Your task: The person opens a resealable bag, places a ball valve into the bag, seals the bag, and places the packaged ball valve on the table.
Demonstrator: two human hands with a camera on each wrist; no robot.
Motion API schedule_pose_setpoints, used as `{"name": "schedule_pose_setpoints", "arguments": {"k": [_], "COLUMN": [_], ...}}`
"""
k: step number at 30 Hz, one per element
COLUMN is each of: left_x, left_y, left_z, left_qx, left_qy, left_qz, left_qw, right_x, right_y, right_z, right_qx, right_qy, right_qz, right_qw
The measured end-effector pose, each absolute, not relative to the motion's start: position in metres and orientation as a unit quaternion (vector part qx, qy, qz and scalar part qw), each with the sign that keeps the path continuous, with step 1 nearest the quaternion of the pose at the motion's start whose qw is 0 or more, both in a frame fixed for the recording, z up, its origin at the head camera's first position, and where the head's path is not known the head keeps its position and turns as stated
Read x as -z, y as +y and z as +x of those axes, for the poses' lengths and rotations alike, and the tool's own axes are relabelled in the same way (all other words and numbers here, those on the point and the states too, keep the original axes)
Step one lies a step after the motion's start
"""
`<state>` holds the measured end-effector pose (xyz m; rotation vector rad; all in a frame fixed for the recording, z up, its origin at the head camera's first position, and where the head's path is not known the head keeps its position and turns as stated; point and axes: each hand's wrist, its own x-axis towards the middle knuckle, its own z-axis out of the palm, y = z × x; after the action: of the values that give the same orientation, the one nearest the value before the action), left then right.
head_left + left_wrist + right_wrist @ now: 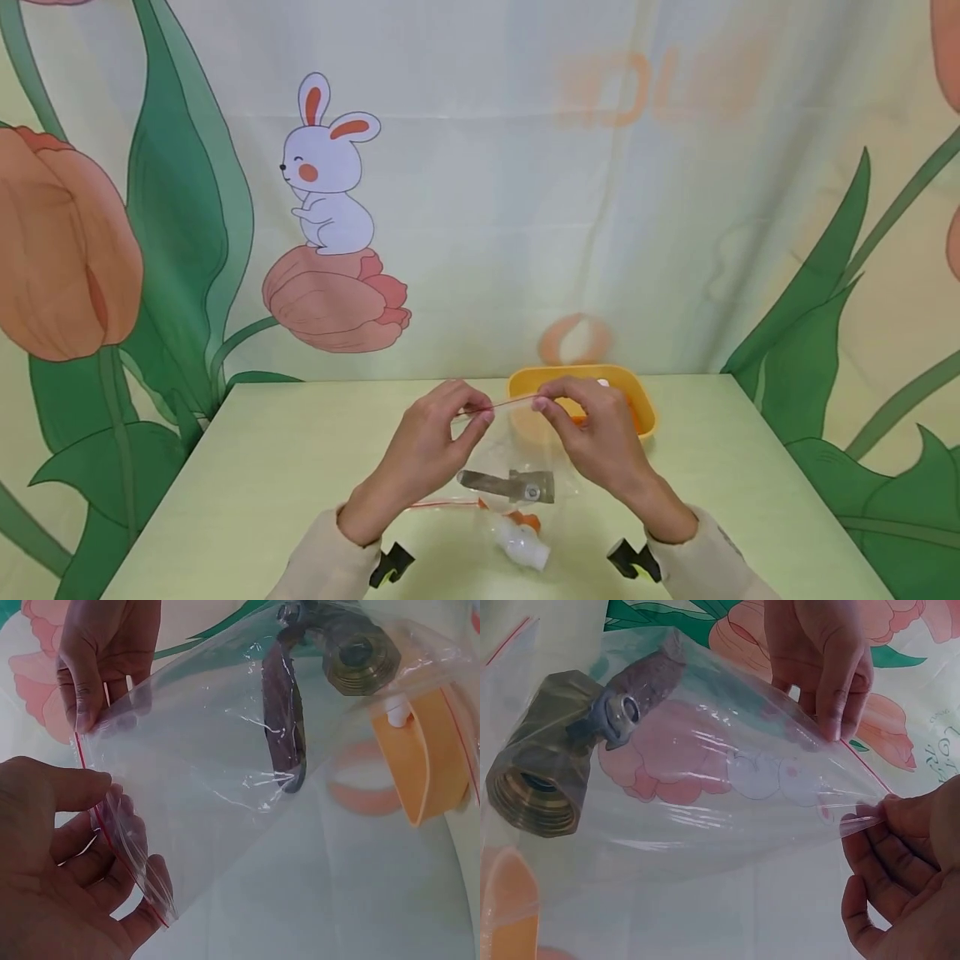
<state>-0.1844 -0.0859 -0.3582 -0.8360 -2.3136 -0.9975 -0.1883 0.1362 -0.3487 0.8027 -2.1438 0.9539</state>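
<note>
A clear zip-top bag (199, 761) with a red strip along its mouth hangs between my two hands. Inside, at the bottom, lies a metal valve (531, 486) with a long lever; its hexagonal threaded end (544, 780) shows in the right wrist view. My left hand (431, 437) pinches the red-striped edge between thumb and fingers, some of them seen through the film in the left wrist view. On the other end of that edge, the thumb and forefinger of my right hand (600, 429) pinch the bag's corner.
Behind the right hand stands a yellow basket (647, 408) with orange and white things in it. Nearer me on the table (300, 467) lies another clear bag with a red strip (446, 503), holding a white object (525, 550) and an orange piece (525, 521).
</note>
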Motion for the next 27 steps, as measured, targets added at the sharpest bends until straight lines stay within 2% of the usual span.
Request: {"name": "schedule_pose_setpoints", "arguments": {"k": [27], "left_x": [0.3632], "left_y": [-0.0933], "left_z": [-0.1842], "left_qx": [0.384], "left_qy": [-0.838], "left_qz": [-0.303], "left_qw": [0.241], "right_x": [0.3475], "right_y": [0.14], "right_z": [-0.1839], "right_qx": [-0.372], "right_qy": [-0.824], "right_qz": [0.291], "right_qw": [0.312]}}
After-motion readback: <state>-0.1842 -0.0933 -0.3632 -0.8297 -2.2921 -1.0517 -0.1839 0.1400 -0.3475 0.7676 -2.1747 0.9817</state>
